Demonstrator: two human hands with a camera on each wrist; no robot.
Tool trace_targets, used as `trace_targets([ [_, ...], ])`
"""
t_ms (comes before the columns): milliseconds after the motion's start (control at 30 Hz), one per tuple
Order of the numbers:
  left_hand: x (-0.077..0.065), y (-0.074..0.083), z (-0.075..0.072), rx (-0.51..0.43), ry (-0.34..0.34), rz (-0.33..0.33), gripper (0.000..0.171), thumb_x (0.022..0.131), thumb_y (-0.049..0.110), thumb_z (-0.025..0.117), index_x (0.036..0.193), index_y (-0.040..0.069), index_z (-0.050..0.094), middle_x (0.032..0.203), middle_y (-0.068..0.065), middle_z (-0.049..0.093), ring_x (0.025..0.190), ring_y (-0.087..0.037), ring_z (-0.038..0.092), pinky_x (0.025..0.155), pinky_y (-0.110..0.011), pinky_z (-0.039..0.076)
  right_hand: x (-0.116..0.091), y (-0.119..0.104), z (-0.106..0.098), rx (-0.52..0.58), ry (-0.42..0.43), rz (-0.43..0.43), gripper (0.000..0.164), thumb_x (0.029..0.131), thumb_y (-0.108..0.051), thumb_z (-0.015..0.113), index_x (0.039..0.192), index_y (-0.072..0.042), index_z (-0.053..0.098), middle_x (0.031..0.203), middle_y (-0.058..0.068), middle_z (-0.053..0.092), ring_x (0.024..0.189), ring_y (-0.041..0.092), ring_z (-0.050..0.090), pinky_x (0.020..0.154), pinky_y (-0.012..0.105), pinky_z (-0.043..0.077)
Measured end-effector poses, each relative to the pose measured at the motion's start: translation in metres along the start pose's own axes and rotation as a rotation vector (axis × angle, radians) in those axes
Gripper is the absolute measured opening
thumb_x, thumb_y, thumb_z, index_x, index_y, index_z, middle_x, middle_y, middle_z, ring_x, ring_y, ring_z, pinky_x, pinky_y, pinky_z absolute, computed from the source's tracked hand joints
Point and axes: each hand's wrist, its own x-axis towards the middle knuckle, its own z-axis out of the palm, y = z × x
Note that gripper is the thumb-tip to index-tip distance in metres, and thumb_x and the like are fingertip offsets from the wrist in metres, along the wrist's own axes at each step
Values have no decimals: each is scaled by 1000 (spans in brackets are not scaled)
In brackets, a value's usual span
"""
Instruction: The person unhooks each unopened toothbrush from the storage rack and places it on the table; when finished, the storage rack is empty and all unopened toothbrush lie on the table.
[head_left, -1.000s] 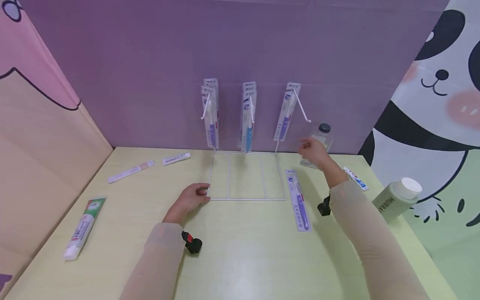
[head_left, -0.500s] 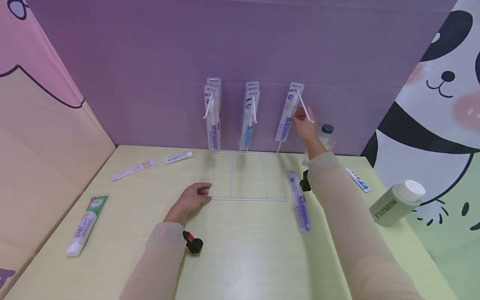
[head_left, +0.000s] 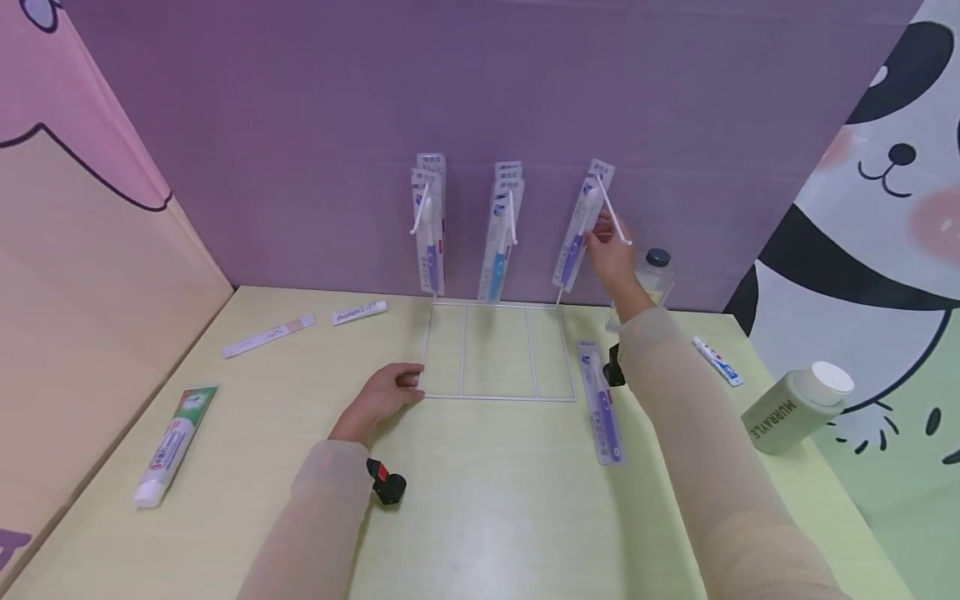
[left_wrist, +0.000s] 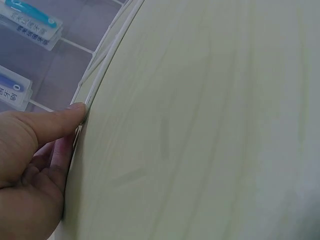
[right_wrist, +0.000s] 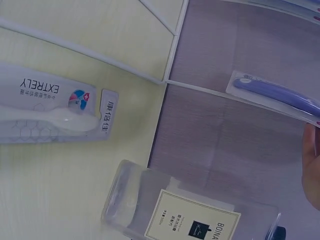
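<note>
My left hand [head_left: 381,396] pinches the front left corner of a white wire rack [head_left: 498,400], thumb on the wire in the left wrist view. My right hand [head_left: 613,260] is raised at the right hook and pinches the edge of a packaged toothbrush [head_left: 573,247] with a purple handle, hanging tilted there. In the right wrist view only part of that right hand shows, beside the toothbrush pack [right_wrist: 275,92]. More packaged toothbrushes hang on the left hook [head_left: 429,229] and the middle hook [head_left: 497,250]. Another packaged toothbrush [head_left: 600,408] lies on the table right of the rack.
A clear bottle [right_wrist: 195,210] with a dark cap stands behind my right forearm. Farther right are a small tube [head_left: 717,361] and a green bottle [head_left: 795,407] with a white cap. On the left lie a toothpaste tube [head_left: 174,450], a slim pack [head_left: 268,336] and a small white tube [head_left: 360,312].
My right hand has risen from beside the clear bottle to the toothbrush on the right hook, whose pack has shifted slightly. My left hand has stayed at the rack's corner.
</note>
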Motion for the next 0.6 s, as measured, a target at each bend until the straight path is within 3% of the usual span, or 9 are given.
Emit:
trace_targets([
  [133,4,-2,2,9,6,-10,45,82,5,66,125,7,53,108,-10,55,99,-24,49,84,-35,39,-3,-2,-13,49,18,-30,36,87,-1,51,123,-5,46,99,10,50,86,18,52,73,28,47],
  [267,8,-4,1,4,2,-25,47,81,4,66,126,8,52,110,-11,55,101,-25,49,87,-38,37,-10,-2,-37,7,6,-34,40,87,-1,52,126,-7,44,97,6,49,79,13,51,68,24,48],
  [433,9,-6,1,11,0,-16,46,82,5,65,126,7,52,109,-11,54,101,-24,48,86,-37,38,-33,12,-72,62,-138,-32,40,87,3,50,126,0,41,95,12,47,76,15,53,62,27,50],
  [600,8,-6,2,10,-15,-5,47,82,4,65,127,6,51,110,-12,54,102,-25,48,86,-37,39,-64,42,-104,33,-334,93,43,89,3,48,130,4,36,100,18,47,77,16,55,63,32,51],
])
